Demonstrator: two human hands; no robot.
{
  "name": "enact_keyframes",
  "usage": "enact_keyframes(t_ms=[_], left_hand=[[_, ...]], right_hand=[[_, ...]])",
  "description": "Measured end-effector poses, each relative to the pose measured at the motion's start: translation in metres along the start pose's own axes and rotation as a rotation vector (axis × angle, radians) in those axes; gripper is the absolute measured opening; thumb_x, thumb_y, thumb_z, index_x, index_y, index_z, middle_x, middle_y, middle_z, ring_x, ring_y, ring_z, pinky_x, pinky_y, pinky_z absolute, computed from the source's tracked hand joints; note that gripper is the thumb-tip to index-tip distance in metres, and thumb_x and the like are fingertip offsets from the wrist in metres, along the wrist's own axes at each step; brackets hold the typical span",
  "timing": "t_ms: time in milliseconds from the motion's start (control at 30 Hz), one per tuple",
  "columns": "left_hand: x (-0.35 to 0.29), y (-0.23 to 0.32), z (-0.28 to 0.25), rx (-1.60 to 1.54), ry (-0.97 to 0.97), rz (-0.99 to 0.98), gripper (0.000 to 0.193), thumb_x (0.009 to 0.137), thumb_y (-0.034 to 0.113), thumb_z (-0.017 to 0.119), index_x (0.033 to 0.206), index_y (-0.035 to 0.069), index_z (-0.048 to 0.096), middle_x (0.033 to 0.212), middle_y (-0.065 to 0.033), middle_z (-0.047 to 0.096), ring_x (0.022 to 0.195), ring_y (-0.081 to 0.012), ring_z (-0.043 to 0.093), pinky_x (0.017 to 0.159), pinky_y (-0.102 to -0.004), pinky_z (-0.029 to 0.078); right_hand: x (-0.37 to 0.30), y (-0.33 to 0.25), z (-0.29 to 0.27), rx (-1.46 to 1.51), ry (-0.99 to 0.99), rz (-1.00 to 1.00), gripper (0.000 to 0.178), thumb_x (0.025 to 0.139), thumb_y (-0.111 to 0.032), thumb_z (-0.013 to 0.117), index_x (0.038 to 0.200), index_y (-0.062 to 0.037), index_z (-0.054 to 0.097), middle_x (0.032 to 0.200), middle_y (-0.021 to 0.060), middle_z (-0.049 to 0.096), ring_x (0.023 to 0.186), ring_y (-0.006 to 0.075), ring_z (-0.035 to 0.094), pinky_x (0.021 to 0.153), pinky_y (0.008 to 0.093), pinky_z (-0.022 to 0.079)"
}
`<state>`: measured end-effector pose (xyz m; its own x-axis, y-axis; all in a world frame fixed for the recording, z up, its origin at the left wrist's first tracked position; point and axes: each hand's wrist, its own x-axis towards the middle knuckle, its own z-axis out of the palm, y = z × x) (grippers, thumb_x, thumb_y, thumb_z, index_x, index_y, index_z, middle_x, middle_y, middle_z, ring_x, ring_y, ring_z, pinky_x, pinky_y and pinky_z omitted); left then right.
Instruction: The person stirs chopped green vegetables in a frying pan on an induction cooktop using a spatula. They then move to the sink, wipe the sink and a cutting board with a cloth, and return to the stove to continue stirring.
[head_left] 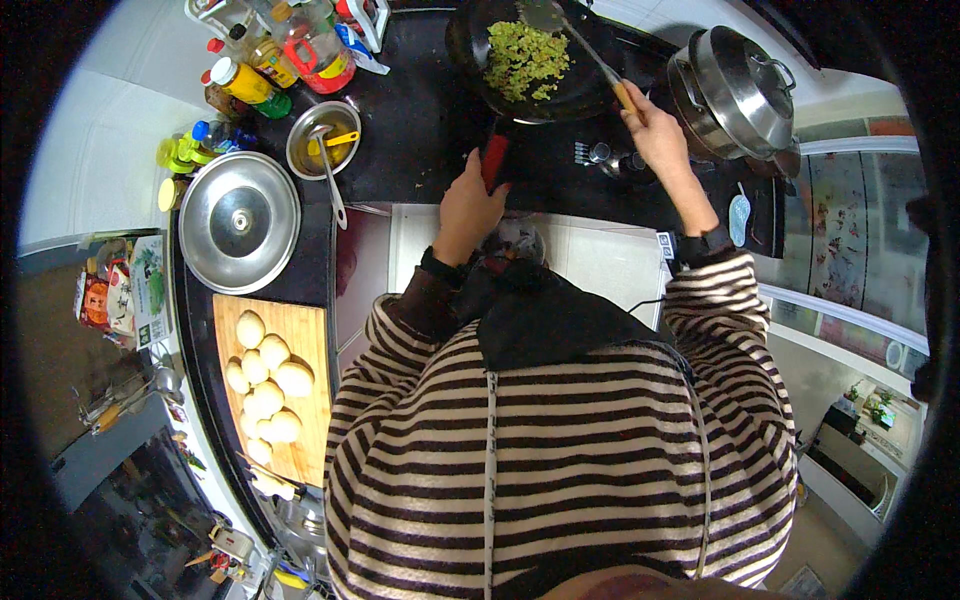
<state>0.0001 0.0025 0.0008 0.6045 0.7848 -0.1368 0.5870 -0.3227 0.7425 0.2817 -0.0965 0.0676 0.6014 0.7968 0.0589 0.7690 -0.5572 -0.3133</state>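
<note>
A dark frying pan sits on the stove at the top, holding a loose heap of chopped yellow-green food. Its red handle points toward me, and my left hand is closed around the end of it. In my right hand is a spatula with a wooden grip. Its metal blade rests at the far edge of the food, inside the pan. Just right of the pan handle, the stove knobs lie below my right wrist's line.
A lidded steel pot stands right of the pan. To the left are a metal bowl with a spoon and yellow utensil, several bottles and a large steel lid. Several peeled potatoes lie on a wooden cutting board.
</note>
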Motion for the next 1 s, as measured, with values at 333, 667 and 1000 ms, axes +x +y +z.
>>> enact_keyframes(t_ms=[333, 667, 1000], left_hand=[[-0.004, -0.006, 0.002, -0.031, 0.030, 0.046, 0.076, 0.079, 0.028, 0.069, 0.139, -0.002, 0.034, 0.101, -0.0270, 0.064, 0.092, -0.0429, 0.062, 0.077, -0.0478, 0.051], [-0.003, 0.002, -0.001, -0.034, 0.006, 0.003, 0.074, 0.079, 0.025, 0.071, 0.138, -0.001, 0.035, 0.104, -0.0273, 0.063, 0.094, -0.0443, 0.061, 0.080, -0.0477, 0.050], [-0.003, -0.005, 0.002, -0.018, 0.045, 0.055, 0.075, 0.078, 0.026, 0.070, 0.138, -0.003, 0.034, 0.101, -0.0277, 0.064, 0.091, -0.0439, 0.062, 0.077, -0.0483, 0.050]], right_hand=[[-0.069, -0.018, -0.028, -0.128, -0.017, -0.202, 0.063, 0.080, -0.002, 0.056, 0.133, -0.0358, 0.049, 0.083, 0.0145, 0.058, 0.070, 0.0374, 0.063, 0.063, 0.0464, 0.053], [-0.069, -0.006, -0.037, -0.234, 0.005, -0.154, 0.059, 0.081, -0.003, 0.057, 0.130, -0.0365, 0.054, 0.084, 0.0138, 0.059, 0.073, 0.0357, 0.064, 0.063, 0.0455, 0.053], [-0.042, -0.039, -0.005, -0.110, 0.057, -0.110, 0.061, 0.081, -0.005, 0.060, 0.131, -0.0389, 0.053, 0.080, 0.0108, 0.057, 0.073, 0.0318, 0.062, 0.065, 0.0416, 0.050]])
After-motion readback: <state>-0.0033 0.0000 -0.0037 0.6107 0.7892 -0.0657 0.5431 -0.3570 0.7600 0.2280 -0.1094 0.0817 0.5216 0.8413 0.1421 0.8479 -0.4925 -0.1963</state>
